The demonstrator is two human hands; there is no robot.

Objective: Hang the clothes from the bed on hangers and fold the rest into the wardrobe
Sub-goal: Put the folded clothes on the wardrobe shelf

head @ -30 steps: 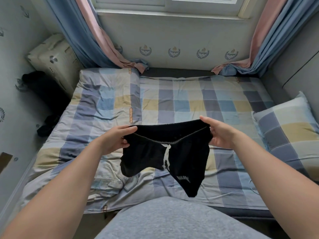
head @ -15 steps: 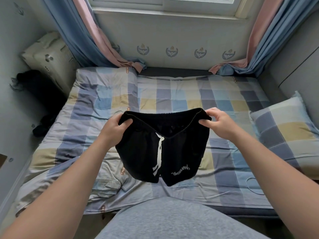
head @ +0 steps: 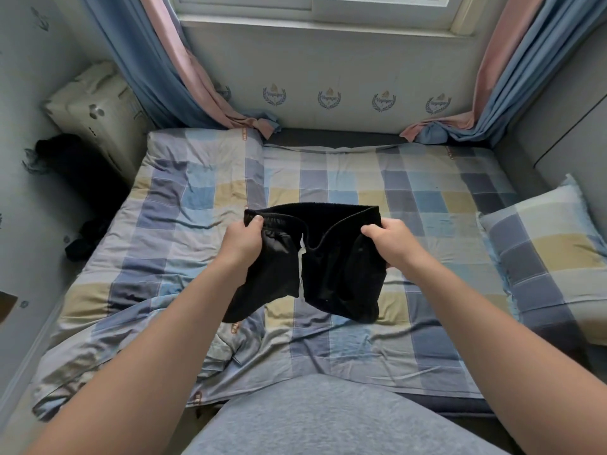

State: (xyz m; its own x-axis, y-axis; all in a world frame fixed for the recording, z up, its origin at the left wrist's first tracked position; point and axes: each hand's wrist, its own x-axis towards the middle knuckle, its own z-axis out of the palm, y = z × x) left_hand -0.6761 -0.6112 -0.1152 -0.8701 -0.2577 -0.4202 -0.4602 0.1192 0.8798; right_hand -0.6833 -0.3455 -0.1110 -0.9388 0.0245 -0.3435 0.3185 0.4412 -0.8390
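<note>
Here left hand [head: 242,247], right hand [head: 393,245] grip black shorts [head: 341,277].

A home bedroom: a checked-covered bed [head: 328,178] beneath the left hand [head: 243,244], a matching pillow [head: 542,251] right of the right hand [head: 391,241], a curtained window [head: 315,4] beyond, and a grey panel [head: 565,133] further right, maybe a wardrobe

Matt black cloth shorts [head: 335,270] with a white cord; soft, creased checked cotton-like quilt [head: 203,198]; smooth draped curtains [head: 170,60].

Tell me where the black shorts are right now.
In the head view, the black shorts hang mid-frame over the checked bed, waistband gripped by the left hand and right hand.
</note>
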